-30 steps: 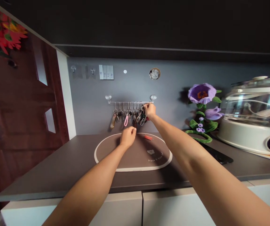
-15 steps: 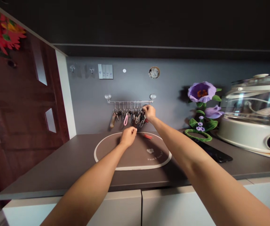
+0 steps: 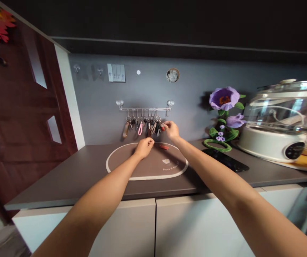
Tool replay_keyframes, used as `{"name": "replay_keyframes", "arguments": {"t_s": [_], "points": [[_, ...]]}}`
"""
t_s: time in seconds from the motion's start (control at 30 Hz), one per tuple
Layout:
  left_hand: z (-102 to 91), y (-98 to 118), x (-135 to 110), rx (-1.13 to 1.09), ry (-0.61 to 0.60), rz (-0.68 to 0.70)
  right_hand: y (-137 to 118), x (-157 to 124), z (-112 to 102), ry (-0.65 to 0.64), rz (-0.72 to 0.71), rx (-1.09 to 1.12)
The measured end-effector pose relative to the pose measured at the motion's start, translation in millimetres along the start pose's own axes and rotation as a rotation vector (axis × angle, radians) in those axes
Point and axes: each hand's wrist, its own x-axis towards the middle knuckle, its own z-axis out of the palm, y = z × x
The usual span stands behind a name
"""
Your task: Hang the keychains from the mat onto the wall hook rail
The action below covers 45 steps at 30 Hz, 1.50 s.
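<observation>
A chrome hook rail [image 3: 145,108] on the grey wall carries several bunches of keys [image 3: 142,126]. My right hand [image 3: 171,130] reaches to the rightmost bunch, its fingers pinched on a key set with a red tag [image 3: 162,127] just below the rail's right end. My left hand [image 3: 144,147] hovers over the back of an oval brown mat [image 3: 132,171], fingers curled together in a pinch; what they hold is too small to make out. A small red object [image 3: 164,146] lies on the mat between my hands.
A purple knitted flower [image 3: 224,117] stands right of the mat, a dark flat phone [image 3: 227,161] in front of it. A white cooker with a glass lid [image 3: 278,125] fills the right. A dark wooden door [image 3: 16,117] is at left. White cabinet fronts [image 3: 153,225] lie below the counter.
My right hand has come down from the rail's right end to just below it, still pinching the keys. The left hand barely moved. The camera shifted back and right.
</observation>
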Motion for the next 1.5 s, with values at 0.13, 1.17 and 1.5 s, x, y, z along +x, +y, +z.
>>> {"name": "replay_keyframes", "arguments": {"t_s": [0.13,1.17,1.5], "points": [[-0.2,1.3,-1.0,0.017,-0.041,-0.005,21.7,-24.0,-3.1,-0.098,0.04,-0.005],[1.2,-5.7,-0.6,0.089,-0.116,-0.12,48.8,-43.1,6.6,-0.43,-0.072,-0.558],[0.0,-4.7,-1.1,0.086,-0.115,-0.133,41.9,-47.8,2.6,-0.4,0.004,-0.37]]}}
